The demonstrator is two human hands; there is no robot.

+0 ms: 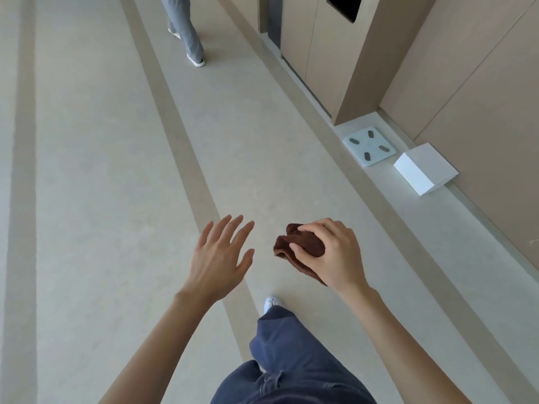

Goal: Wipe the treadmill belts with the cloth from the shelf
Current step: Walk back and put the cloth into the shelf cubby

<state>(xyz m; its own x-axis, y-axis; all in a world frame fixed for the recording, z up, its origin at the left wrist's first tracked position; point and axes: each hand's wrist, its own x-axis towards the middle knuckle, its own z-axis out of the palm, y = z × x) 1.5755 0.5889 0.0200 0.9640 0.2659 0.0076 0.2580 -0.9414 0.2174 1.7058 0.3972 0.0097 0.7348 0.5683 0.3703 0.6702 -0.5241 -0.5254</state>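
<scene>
Brown and soft-looking, the cloth is bunched in your right hand. Your fingers and thumb curl round it, and a loose fold hangs out under the palm. Your left hand hovers near it without touching. It is palm down, with the fingers straight and spread, and it holds nothing. Both hands are in the air above the floor, with your bare forearms reaching forward.

Below them you can see your blue denim jeans, creased at the knee, and the rounded toe of a pale shoe.

The floor is smooth and matte, pale grey-green, and long tan stripes run away from you across it.

To your right, a pale ledge runs along the foot of the flat tan wall panels. On the ledge lies a flat square scale, glassy white with four dark oval pads. Just beside it is a plain white box, squat and sharp-edged, tilted with one edge against the wall. It is closed, so you cannot tell what it holds.

Farther along, one panel has a dark cut-out at the top edge of the view, and its inside is too dark to read.

Ahead of you on the floor are the grey trouser legs and light shoes of another person.
</scene>
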